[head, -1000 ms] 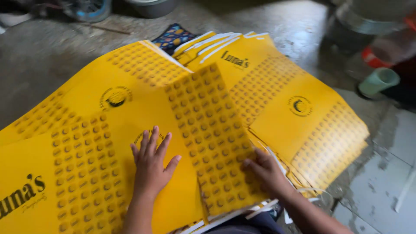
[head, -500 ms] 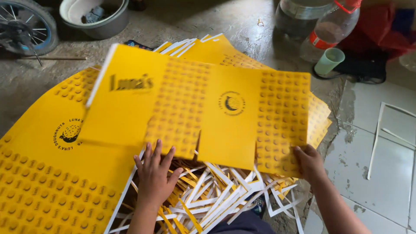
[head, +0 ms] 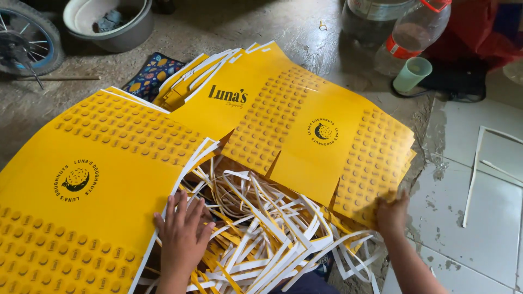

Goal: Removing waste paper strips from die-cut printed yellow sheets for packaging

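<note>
Gripping the lower right corner of a yellow die-cut cardboard blank [head: 305, 125], the right hand [head: 392, 213] has its fingers curled over the edge, and the sheet lies spread across the middle of the view, its far end resting on a fanned stack of similar blanks [head: 190, 76]. The left hand [head: 182, 228] is open, fingers spread and palm down, at the white-trimmed edge of a larger yellow printed sheet [head: 92, 185] that covers the left foreground; its fingertips touch that edge, while the palm sits over a tangle of white and yellow offcut strips [head: 261, 234] heaped between the two sheets. Judging by that heap and the clean outline of the held blank, the step in hand looks like lifting a punched-out blank clear of its waste trim. A further move would call for a firm pinch at the corner and a steady press from the flat hand, since the thin flaps could crease or catch on the loose strips. Beyond the cardboard, on the concrete floor [head: 245, 22], stand a plastic bottle [head: 408, 38] and a pale green cup [head: 412, 73], well apart from a grey bowl [head: 109, 22] and a small wheel [head: 22, 38]; a patterned cloth [head: 150, 73] peeks from under the stack.
</note>
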